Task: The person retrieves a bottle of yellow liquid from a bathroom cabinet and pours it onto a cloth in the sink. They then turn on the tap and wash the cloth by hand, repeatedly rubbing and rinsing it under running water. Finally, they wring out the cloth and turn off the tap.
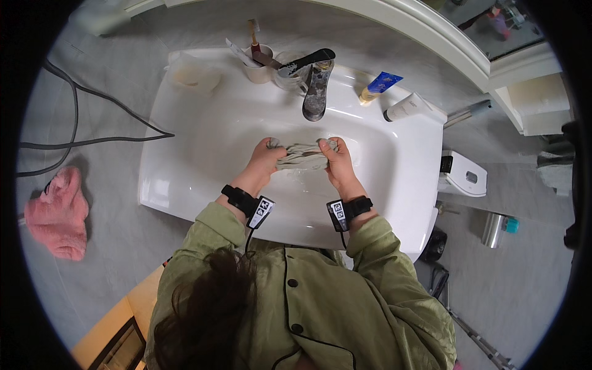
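Observation:
A pale grey-green cloth (302, 156) is stretched in folds between my two hands, over the basin of the white sink (179, 154). My left hand (267, 158) is closed around one end of it. The other end is gripped by my right hand (337, 158), with the thumb lying on top. Just beyond the cloth stands the dark faucet (316, 98), its lever turned toward the left. Whitish suds or water show in the basin below the cloth. I cannot tell whether water is running.
Along the sink's back ledge stand a cup (259, 71) with toothbrushes, a clear glass mug (290, 79), a blue-and-yellow tube (379, 87) and a white tube (407, 107). A pink fluffy towel (61, 216) hangs at left near a grey cable (111, 143). A mirror cabinet edge (394, 18) overhangs the back.

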{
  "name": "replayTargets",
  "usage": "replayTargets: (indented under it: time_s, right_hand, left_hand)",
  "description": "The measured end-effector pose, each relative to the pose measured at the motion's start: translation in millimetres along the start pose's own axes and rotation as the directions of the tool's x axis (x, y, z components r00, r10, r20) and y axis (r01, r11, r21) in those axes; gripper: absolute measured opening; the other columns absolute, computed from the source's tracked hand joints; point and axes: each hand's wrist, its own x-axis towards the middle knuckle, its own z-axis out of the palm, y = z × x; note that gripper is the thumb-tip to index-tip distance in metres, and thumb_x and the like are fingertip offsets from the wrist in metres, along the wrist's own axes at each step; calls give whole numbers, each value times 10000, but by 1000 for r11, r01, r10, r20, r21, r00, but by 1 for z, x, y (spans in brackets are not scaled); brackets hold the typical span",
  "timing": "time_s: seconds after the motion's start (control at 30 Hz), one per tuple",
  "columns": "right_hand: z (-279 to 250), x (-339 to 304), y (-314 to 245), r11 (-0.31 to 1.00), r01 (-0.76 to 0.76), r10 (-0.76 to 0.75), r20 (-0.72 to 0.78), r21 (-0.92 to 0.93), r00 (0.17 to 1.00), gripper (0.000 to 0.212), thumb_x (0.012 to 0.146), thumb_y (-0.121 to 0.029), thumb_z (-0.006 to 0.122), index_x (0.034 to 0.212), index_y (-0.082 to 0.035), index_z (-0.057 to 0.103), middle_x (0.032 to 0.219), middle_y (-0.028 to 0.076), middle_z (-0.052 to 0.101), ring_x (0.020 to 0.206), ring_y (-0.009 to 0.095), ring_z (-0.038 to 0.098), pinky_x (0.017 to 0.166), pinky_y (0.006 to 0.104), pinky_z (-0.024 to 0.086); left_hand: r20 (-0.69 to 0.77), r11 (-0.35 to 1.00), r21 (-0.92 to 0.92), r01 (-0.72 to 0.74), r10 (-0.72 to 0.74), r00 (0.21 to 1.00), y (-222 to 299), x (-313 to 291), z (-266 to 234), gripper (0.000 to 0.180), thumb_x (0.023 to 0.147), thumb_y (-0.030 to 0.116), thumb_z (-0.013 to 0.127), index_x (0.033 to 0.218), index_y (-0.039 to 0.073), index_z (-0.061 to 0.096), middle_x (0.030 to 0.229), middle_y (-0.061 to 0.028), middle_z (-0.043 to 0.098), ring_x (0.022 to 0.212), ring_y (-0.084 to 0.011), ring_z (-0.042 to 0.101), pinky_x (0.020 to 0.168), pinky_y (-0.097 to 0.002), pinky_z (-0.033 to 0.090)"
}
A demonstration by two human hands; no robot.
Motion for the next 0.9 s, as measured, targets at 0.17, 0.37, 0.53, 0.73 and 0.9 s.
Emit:
replayTargets:
  time_s: [0.17,0.37,0.53,0.73,0.9]
  right_hand:
    - [-3,21,11,847,-209,109,-226,-489,968,362,835,-272,648,1137,-161,483,979,48,580,833,200,583,673,370,505]
    - [28,19,44,125,41,-163,21,-991,986,634,831,-424,563,1398,-337,294,1507,108,103,1342,476,59,1013,673,155]
    - [35,12,42,-205,208,34,205,-956,978,646,851,-446,536,1417,-370,235,1534,59,0,1374,431,-40,1002,703,111]
    - [33,9,29,-141,297,103,284,-944,953,621,843,-398,568,1398,-333,297,1530,55,46,1384,397,-42,1010,698,90]
    - [48,-2,-7,-24,309,-12,310,-951,951,487,823,-236,576,1292,-194,452,1394,125,364,1212,398,386,936,581,350]
  left_hand:
    - [-86,985,144,99,-87,992,-29,41,-22,426,757,162,584,1171,158,486,1194,-108,444,1114,-262,467,793,-433,482]
    - [-6,287,955,-68,249,969,-70,65,-9,758,784,235,604,1441,243,226,1491,-196,131,1337,-437,182,1067,-529,225]
    - [139,136,978,-157,129,982,-92,67,-8,725,822,167,514,1456,244,171,1526,-136,-9,1381,-421,17,1052,-609,165]
    - [206,97,973,-210,53,977,-71,62,-5,754,802,189,573,1448,274,194,1527,-122,-7,1374,-430,40,1052,-595,186]
    - [147,212,963,-164,90,985,-54,52,-8,820,713,257,693,1420,216,279,1513,-159,61,1345,-480,98,1078,-516,229]
